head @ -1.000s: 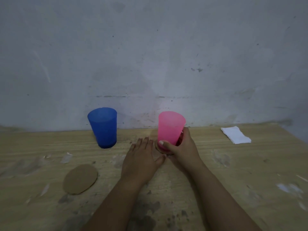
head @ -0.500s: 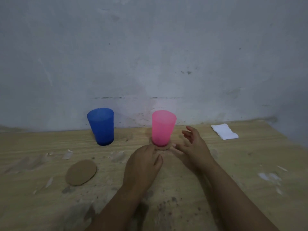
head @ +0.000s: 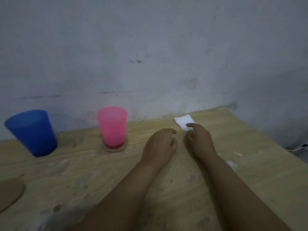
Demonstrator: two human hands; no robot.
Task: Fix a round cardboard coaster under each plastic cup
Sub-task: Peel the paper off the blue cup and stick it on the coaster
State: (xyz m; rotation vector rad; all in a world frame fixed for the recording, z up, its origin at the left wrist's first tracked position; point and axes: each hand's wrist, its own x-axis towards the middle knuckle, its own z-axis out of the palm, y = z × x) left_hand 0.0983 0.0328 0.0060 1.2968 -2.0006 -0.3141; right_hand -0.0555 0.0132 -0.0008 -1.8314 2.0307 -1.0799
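Note:
A pink plastic cup [head: 112,126] stands upright on a round cardboard coaster [head: 115,148] near the wall. To its left a blue plastic cup [head: 32,132] stands on the bare wooden table [head: 183,180]. A second cardboard coaster [head: 9,192] lies flat at the left edge, partly cut off. My left hand [head: 159,146] hovers right of the pink cup with fingers loosely curled, holding nothing. My right hand [head: 199,140] is beside it, its index finger reaching over the near end of a folded white cloth [head: 184,121].
A grey wall [head: 150,55] runs along the table's far edge. The table's right edge falls off at the far right, with a white cable [head: 298,148] beyond it. White scraps [head: 232,162] and dust marks dot the wood.
Both hands have left the pink cup and moved right, toward the white cloth. The view has swung right, so the cups now sit at the left.

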